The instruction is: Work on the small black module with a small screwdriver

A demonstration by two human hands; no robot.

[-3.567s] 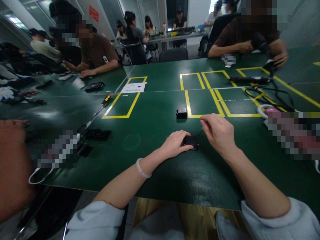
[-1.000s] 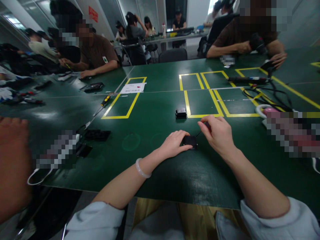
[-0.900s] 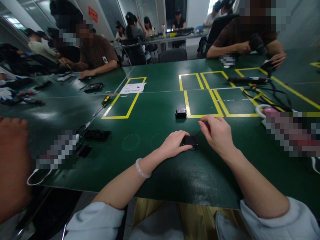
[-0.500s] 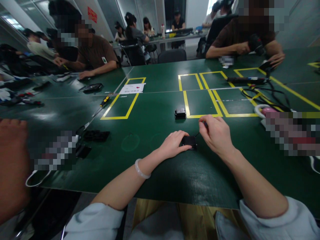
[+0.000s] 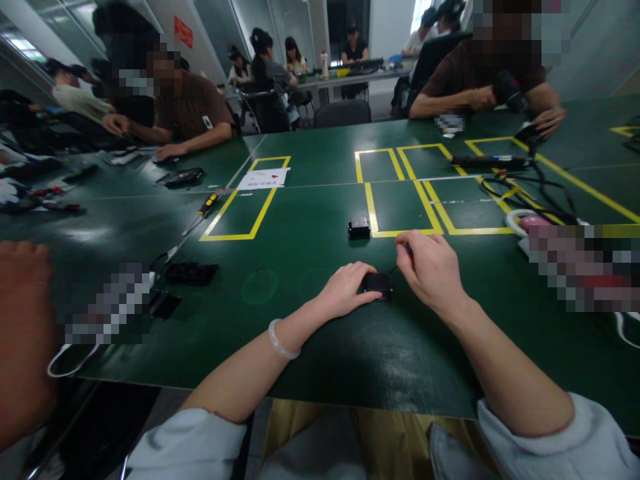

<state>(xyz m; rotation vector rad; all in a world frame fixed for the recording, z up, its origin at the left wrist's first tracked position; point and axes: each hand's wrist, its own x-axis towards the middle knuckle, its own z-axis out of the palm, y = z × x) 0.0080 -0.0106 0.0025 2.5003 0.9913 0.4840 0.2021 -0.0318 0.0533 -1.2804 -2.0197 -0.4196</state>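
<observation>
My left hand (image 5: 344, 288) grips a small black rectangular block (image 5: 379, 285) resting on the green table, thumb at its near side and fingers at its far side. My right hand (image 5: 429, 268) is closed in a pinch around a thin dark tool (image 5: 394, 270), like a small screwdriver or hex key. The tool slants down to the block's far right corner; its grip is mostly hidden in my fingers. Beyond my hands a second small black block (image 5: 359, 229) sits apart, by a yellow tape outline.
Left lie a yellow-black screwdriver (image 5: 207, 203), black parts (image 5: 191, 273) and a power strip (image 5: 113, 303). Cables (image 5: 547, 193) and another strip (image 5: 575, 263) occupy the right. Someone's arm (image 5: 25, 340) is close at left. Across the table (image 5: 320, 353), one person holds a power drill (image 5: 509, 92).
The view has shifted very slightly. Both hands keep their holds, with the tool still at the block's corner.
</observation>
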